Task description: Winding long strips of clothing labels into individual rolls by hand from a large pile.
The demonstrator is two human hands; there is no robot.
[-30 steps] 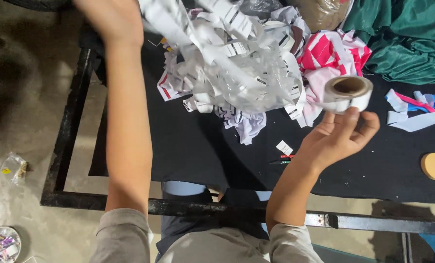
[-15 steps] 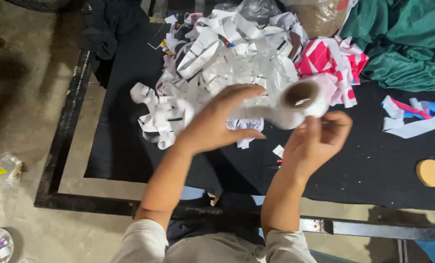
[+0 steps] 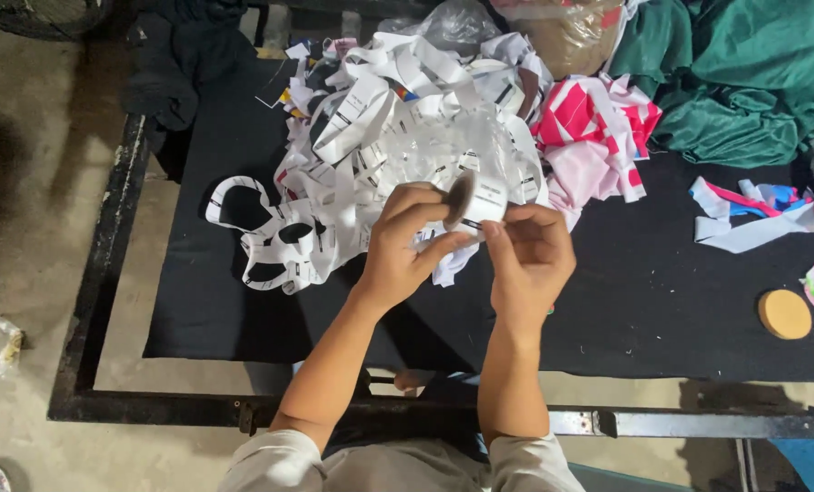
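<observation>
Label roll [image 3: 476,200], white with a brown core, sits between both hands above the black worktop [image 3: 662,301]; left hand [image 3: 405,239] fingers pinch its 9 o'clock side, right hand [image 3: 527,257] fingers its 3 o'clock side. Loose label strips [image 3: 352,155] pile at 12 o'clock.

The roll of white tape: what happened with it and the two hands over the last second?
The left hand came down from the far pile and took hold of the roll, which the right hand alone held before. Both hands now hold it, turned edge-on. The heap of white strips, the green cloth and the round cork disc stayed put.
</observation>
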